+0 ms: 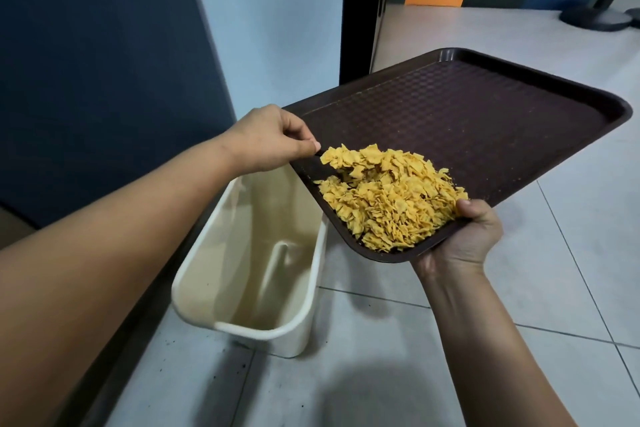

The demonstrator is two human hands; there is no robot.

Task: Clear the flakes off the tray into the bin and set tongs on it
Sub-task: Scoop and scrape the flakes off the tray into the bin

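Note:
A dark brown tray (485,114) is held tilted, its near corner lowest, partly over a cream bin (263,288) standing on the floor. A heap of yellow flakes (388,198) lies piled in that low corner. My left hand (273,139) pinches the tray's left edge, thumb on top beside the flakes. My right hand (464,236) grips the near right edge from below, thumb on the rim touching the heap. The bin's inside shows no flakes. No tongs are in view.
The bin stands against a dark blue wall panel (86,80) on a pale tiled floor (381,374). A black door frame (360,10) rises behind the tray. Orange and dark doors and a black stand base (595,15) are at the far right.

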